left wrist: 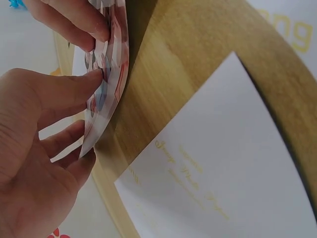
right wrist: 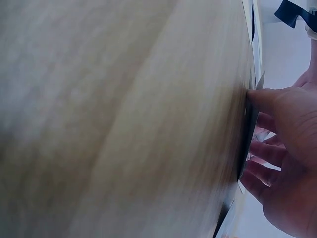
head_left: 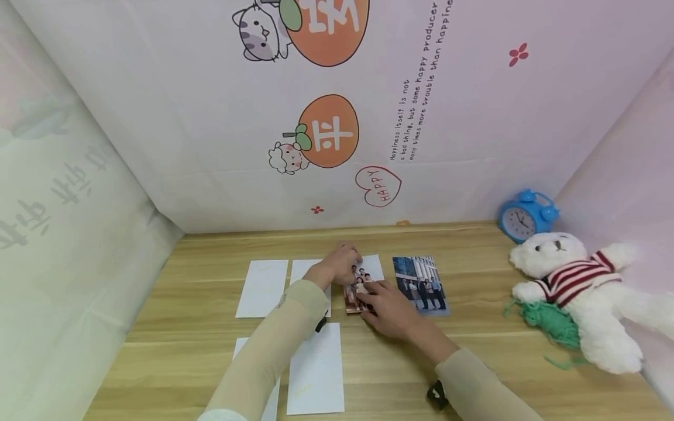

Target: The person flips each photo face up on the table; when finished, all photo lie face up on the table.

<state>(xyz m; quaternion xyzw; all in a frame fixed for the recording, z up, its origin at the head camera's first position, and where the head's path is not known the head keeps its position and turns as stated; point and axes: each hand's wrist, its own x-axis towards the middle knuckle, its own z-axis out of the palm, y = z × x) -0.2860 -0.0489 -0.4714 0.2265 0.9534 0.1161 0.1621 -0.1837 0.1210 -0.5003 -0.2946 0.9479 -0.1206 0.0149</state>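
In the head view a group photo [head_left: 356, 301] of several people lies over a white sheet [head_left: 375, 263] near the back of the table. My left hand [head_left: 339, 263] holds its far-left part. Seen in the left wrist view, the photo [left wrist: 116, 74] bends upward between the left thumb and fingers [left wrist: 81, 166]. My right hand [head_left: 392, 310] holds the photo's near-right side, fingertips on the picture. The right wrist view has the right thumb [right wrist: 267, 99] at the photo's dark edge [right wrist: 247, 136]. A second group photo [head_left: 421, 286] lies just right of the hands.
Several white photo-paper sheets, including one at far left [head_left: 262, 289] and one nearer [head_left: 316, 368], lie on the wooden table [head_left: 184, 327]. At right are a blue alarm clock [head_left: 521, 221], a white teddy bear [head_left: 595, 304] and green yarn [head_left: 553, 324]. A printed cloth [head_left: 463, 134] hangs behind.
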